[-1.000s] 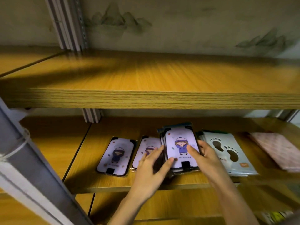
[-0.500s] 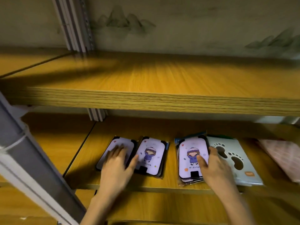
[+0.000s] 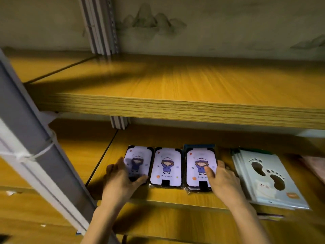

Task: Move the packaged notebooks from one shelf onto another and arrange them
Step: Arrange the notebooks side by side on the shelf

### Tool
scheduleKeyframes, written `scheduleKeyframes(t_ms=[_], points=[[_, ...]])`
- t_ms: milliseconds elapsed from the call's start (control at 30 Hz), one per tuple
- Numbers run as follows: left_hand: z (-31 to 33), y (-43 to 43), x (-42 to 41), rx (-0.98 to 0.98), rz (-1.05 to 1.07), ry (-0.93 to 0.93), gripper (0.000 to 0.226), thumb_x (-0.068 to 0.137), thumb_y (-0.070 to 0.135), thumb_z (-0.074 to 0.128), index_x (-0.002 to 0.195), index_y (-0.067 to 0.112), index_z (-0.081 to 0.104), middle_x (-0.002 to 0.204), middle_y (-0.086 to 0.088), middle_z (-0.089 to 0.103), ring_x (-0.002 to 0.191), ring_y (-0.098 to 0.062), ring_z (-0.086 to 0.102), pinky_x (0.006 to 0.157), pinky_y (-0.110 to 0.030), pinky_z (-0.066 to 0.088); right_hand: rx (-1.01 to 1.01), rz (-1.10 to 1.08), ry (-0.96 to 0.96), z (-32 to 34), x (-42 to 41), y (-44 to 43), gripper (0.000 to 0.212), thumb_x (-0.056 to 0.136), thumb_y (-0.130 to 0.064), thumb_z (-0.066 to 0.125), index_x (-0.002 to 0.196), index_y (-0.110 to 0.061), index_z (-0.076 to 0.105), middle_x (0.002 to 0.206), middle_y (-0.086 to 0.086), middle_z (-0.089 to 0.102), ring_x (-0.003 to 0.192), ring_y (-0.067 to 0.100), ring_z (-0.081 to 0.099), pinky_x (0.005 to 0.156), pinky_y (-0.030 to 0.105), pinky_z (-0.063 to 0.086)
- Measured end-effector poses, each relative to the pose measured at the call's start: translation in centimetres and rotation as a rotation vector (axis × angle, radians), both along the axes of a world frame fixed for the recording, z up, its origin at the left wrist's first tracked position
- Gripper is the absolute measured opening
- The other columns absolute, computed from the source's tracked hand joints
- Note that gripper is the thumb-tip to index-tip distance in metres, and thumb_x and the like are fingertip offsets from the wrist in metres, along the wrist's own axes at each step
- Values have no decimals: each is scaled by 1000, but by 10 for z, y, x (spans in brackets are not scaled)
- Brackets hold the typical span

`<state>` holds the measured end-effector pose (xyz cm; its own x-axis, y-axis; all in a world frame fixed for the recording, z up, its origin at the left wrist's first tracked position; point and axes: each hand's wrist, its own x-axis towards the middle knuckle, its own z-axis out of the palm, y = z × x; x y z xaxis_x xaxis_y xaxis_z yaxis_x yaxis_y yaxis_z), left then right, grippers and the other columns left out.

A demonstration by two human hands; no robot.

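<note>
Three packaged notebooks with a cartoon girl on a lilac cover lie side by side on the lower wooden shelf (image 3: 168, 199). My left hand (image 3: 121, 178) grips the left notebook (image 3: 139, 159) at its near left corner, thumb on the cover. The middle notebook (image 3: 166, 166) lies flat between the other two, untouched. My right hand (image 3: 221, 176) rests on the right stack of notebooks (image 3: 198, 161), with a finger pressing the cover and the palm against its right edge.
A stack of pale packages with a footprint cutout (image 3: 265, 176) lies to the right. A pink package (image 3: 314, 168) sits at the far right edge. The upper wooden shelf (image 3: 175, 106) overhangs. A grey upright post (image 3: 35, 138) stands at the left.
The right stack has slid left and now sits beside the middle notebook. The left notebook has been straightened. The view has moved closer.
</note>
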<state>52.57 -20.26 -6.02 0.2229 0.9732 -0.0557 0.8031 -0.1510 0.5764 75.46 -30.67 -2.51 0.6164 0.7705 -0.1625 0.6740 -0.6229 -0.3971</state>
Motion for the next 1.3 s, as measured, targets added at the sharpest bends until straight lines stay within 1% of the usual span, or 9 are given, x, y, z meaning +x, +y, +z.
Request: scheduleKeyframes(t_ms=[200,333,467,633,767,900,1100,1233,1300], points=[[20,16,9,-129,4,-96,111,54,31,87,137,7,17,133,-13,41,123,-29,42,94,-35,42,89,-18,-142,-3,-8,4,59,93,-47,40,142,-16,30,149,8,26,136,27,25,109,38,30],[21,24,2,-230,-48,-255,69,64,24,82,112,15,33,99,3,52,91,-13,52,69,-21,43,210,72,-109,-4,-21,12,53,93,-44,42,141,-22,34,150,1,27,139,21,22,110,35,27],[25,23,-10,-165,2,-582,11,89,21,55,98,22,48,90,0,62,88,-20,62,63,-24,45,308,152,-85,-5,-26,13,45,93,-37,45,136,-25,39,144,-6,36,134,14,27,109,31,27],[37,-8,28,-200,5,-813,3,93,23,48,91,24,50,90,-3,64,78,-18,60,65,-31,47,345,186,-16,-1,-25,16,40,95,-35,44,134,-27,42,136,-8,49,129,12,37,106,29,31],[19,-20,65,-218,-78,-531,26,94,23,46,119,17,42,121,-3,59,100,-9,54,83,-27,46,331,207,27,2,-25,20,41,96,-33,42,136,-25,41,135,-6,52,128,12,40,103,27,34],[9,-26,66,108,-9,-17,53,94,38,40,138,12,26,141,-6,37,132,-23,30,110,-36,25,177,325,42,1,-33,26,50,96,-37,42,143,-24,32,145,-5,41,136,13,33,109,29,30],[6,-26,53,-132,-348,30,104,74,71,47,146,22,-10,157,0,-8,145,-21,-3,117,-38,-2,45,372,-108,-5,-40,21,57,97,-40,36,149,-24,17,156,-6,21,146,14,11,118,33,9],[2,-18,45,-75,-396,117,129,45,93,26,145,22,-13,158,1,-3,145,-19,2,117,-41,1,64,408,-136,-10,-46,27,54,99,-37,33,148,-23,19,156,-7,22,146,12,10,118,32,3],[1,-15,44,-39,-400,123,120,53,87,30,146,22,-11,158,2,1,144,-19,4,117,-40,3,94,396,-104,-11,-44,30,54,98,-37,35,148,-23,21,156,-6,23,146,12,10,118,35,1]])
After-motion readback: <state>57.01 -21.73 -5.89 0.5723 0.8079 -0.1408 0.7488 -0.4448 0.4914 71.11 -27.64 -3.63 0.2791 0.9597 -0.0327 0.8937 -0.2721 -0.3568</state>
